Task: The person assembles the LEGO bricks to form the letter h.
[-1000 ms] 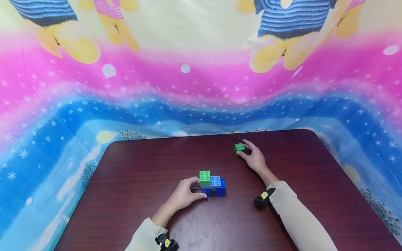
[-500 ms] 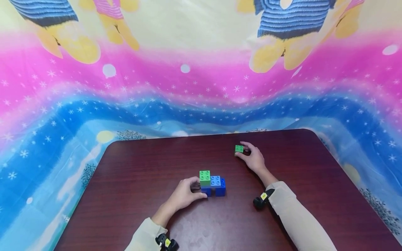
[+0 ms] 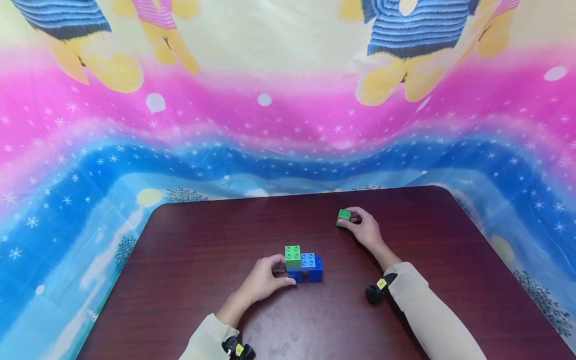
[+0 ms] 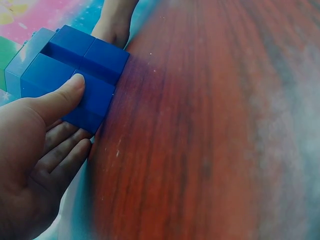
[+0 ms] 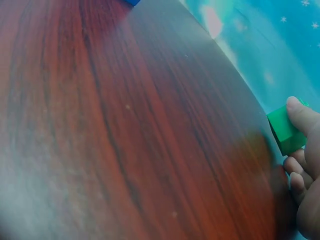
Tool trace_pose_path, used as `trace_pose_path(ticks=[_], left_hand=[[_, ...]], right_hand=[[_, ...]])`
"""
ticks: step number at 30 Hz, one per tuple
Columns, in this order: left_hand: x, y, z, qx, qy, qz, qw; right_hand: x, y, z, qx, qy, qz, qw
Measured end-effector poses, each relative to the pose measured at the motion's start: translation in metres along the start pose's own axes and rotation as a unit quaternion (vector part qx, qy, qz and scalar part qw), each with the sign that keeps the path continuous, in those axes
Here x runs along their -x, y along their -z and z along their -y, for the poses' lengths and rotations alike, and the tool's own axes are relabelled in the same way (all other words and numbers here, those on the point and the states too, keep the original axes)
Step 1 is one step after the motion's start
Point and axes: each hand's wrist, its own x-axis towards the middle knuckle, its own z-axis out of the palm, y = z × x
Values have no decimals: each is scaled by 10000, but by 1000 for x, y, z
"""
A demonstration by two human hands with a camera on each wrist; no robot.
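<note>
In the head view a small build of toy building bricks stands mid-table. It has a light green brick (image 3: pixel 292 256) on top at the left, a light blue brick (image 3: pixel 308 260) beside it, and dark blue bricks (image 3: pixel 316 276) below as two legs with a gap. My left hand (image 3: pixel 263 280) grips the left leg, thumb (image 4: pixel 67 97) on its near face and fingers behind. Farther back and right, my right hand (image 3: pixel 366 231) pinches a green brick (image 3: pixel 344 215) between thumb and fingers. The right wrist view shows that green brick (image 5: pixel 287 130) tilted.
Both hands work over a dark red-brown wooden table (image 3: pixel 202 240) with rounded far corners. A patterned cloth (image 3: pixel 279 120) hangs behind and around it. A black wrist camera (image 3: pixel 378 290) is strapped at the right cuff, another (image 3: pixel 238 348) at the left.
My right hand has drawn slightly nearer, and the green brick in it has turned and tilted. The left hand and the brick build have stayed in place.
</note>
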Motion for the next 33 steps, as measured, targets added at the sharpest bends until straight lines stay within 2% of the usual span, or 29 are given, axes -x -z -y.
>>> trace_pose_path(ticks=[6, 15, 28, 33], left_hand=[[0, 0, 0, -12, 53, 8, 10000], [-1, 0, 2, -99, -61, -92, 9999], [-1, -1, 4, -50, -107, -46, 9999], [-1, 0, 2, 1, -34, -1, 10000]], right_hand=[[1, 7, 1, -307, -31, 55, 9995], [7, 19, 3, -372, 71, 156, 9992], [16, 37, 12, -201, 138, 34, 9997], [19, 44, 17, -108, 226, -76, 9997]])
